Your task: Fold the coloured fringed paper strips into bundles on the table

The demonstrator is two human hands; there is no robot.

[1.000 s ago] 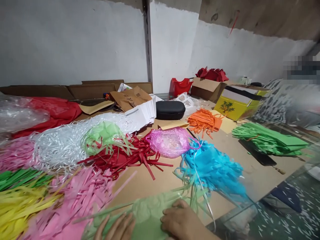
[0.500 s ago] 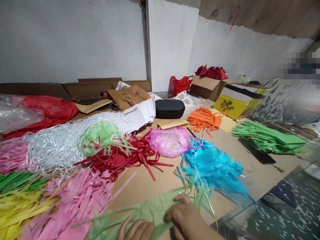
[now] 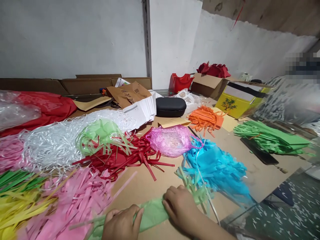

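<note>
A bundle of light green paper strips (image 3: 153, 211) lies along the near edge of the brown table (image 3: 252, 166), gathered into a roll. My left hand (image 3: 122, 224) closes around its left part. My right hand (image 3: 180, 208) grips it just to the right, where the loose fringed ends (image 3: 197, 186) fan out toward a blue strip pile (image 3: 217, 168). A pink strip pile (image 3: 77, 200) lies just left of my left hand.
Strip piles cover the table: red (image 3: 125, 156), white (image 3: 62, 140), yellow (image 3: 17, 206), orange (image 3: 205, 118), green sheets (image 3: 272, 136). A pink plastic bag (image 3: 171, 140), black case (image 3: 170, 106), yellow box (image 3: 240, 100) and cardboard boxes (image 3: 210, 85) stand further back.
Both hands went from lying flat on the spread green paper to closing around it. The paper is now bunched into a tighter roll, and the hands sit a little further up in view.
</note>
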